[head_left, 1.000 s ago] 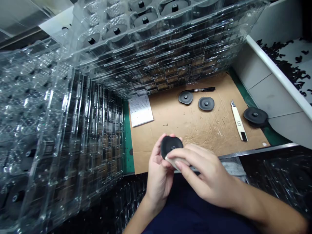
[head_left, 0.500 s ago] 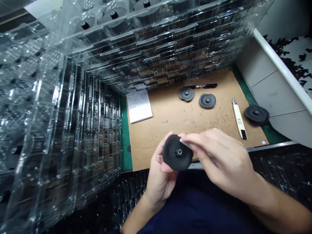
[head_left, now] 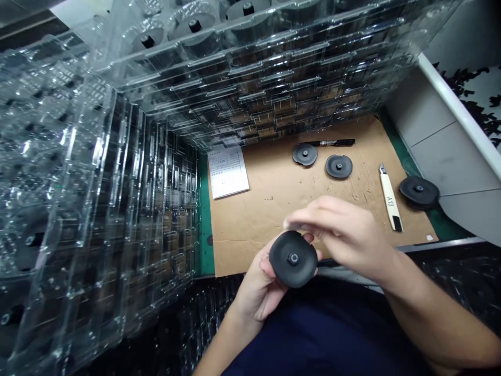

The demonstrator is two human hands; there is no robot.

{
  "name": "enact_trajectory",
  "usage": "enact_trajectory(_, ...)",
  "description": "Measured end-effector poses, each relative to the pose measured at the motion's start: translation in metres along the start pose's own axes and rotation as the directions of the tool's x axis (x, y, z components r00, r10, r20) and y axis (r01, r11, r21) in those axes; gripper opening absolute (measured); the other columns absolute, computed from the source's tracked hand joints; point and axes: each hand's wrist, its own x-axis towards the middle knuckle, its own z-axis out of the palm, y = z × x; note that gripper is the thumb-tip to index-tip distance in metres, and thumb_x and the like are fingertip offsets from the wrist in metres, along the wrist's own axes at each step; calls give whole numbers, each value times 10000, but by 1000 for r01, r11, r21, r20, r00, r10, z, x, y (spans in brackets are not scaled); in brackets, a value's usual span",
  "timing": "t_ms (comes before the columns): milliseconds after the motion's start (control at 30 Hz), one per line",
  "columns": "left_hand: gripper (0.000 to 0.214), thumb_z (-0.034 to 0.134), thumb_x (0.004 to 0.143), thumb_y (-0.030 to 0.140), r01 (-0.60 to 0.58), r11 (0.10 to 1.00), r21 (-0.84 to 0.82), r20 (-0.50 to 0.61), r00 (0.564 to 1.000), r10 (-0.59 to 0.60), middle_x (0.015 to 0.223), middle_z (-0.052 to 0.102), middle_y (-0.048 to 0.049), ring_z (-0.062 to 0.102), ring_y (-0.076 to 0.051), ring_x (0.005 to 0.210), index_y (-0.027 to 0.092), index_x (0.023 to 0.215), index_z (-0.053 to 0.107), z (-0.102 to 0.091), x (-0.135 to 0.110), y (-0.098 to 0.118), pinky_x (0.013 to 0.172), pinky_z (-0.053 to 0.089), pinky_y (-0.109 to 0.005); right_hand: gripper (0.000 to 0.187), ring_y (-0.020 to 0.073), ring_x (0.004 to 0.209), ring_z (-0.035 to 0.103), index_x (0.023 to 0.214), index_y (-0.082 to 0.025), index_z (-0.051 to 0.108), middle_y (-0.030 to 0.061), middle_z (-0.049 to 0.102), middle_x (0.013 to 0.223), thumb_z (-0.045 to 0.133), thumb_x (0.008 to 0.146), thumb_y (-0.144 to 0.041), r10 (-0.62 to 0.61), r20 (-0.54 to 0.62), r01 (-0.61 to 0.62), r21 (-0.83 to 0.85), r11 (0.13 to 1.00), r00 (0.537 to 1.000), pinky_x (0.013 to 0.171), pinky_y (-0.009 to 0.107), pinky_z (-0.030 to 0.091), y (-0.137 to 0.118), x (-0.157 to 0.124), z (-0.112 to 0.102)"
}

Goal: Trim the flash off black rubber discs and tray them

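**While our right hand (head_left: 340, 232) lifts off, the black disc (head_left: 293, 259) stays cupped in our left hand (head_left: 258, 284)**

Half a second ago the right hand's fingers were pressed on the disc's upper rim. Now they are curled together just above it, with a small gap between, and we cannot tell whether the pale sliver they pinched earlier is still there. The left hand is clamped on the disc from beneath, its hub facing up, just above our dark trousers (head_left: 313, 344).

Scuffed cardboard sheet (head_left: 274, 224) stretches beyond the hands to two more discs (head_left: 321, 160), with a black marker (head_left: 336, 142) just behind them. To the right lie a white utility knife (head_left: 390, 201) marked A13 and a fourth disc (head_left: 418, 191), the latter partly off the cardboard on green mat (head_left: 204, 224). A printed paper sheet (head_left: 227, 172) sits at the cardboard's far left corner. Stacked clear plastic trays (head_left: 78, 183) wall off the left and far sides, and a metal edge strip (head_left: 442, 246) runs along the near right.
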Motion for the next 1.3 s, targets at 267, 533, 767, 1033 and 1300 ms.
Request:
enact_trajectory(267, 599, 683, 698, 496, 64, 994, -90, 63, 996, -58, 1373, 503, -116, 581, -327, 1129, 245, 1229, 565, -3, -4, 8, 839, 547, -353, 262, 185, 932, 641, 1080, -213, 643, 57, 686, 1014, 453, 899, -223, 434, 133, -433, -36, 901, 891, 803, 326, 509, 53, -51, 34)
enact_trajectory(533, 616, 739, 678, 434, 75, 997, -34, 68, 995, -73, 1359, 516, -115, 572, -326, 1142, 248, 1236, 553, 4, -4, 10, 830, 548, -341, 234, 191, 936, 627, 1082, -211, 634, 68, 673, 1058, 485, 904, -241, 443, -88, -446, -25, 895, 892, 769, 313, 498, 31, -47, 21)
enact_trajectory(767, 655, 778, 622, 451, -77, 993, 90, -67, 994, 83, 1176, 641, -76, 574, -253, 1119, 189, 1194, 597, 0, -1, -8, 948, 455, -273, 295, 149, 820, 597, 1166, -228, 598, 20, 683, 994, 484, 909, -140, -65, 0, 64, -148, 987, 998, 724, 303, 431, -29, -13, 7)
enact_trajectory(1033, 633, 781, 613, 459, -161, 976, 149, -148, 972, 183, 1160, 640, -59, 583, -261, 1094, 231, 1177, 604, 1, -8, -12, 968, 455, -332, 266, 133, 658, 539, 1044, -200, 652, 18, 688, 835, 428, 913, -142, -221, -32, 214, -153, 965, 975, 633, 317, 358, -32, 4, 15)
enact_trajectory(1300, 658, 787, 596, 456, -196, 977, 83, -79, 976, 202, 1251, 611, -86, 613, -293, 1084, 297, 1198, 575, -1, -16, 0, 1008, 409, -431, 226, 157, 821, 634, 1054, -249, 665, 26, 701, 940, 497, 907, -279, 349, -63, -348, 35, 937, 935, 689, 281, 492, 36, -43, 27)
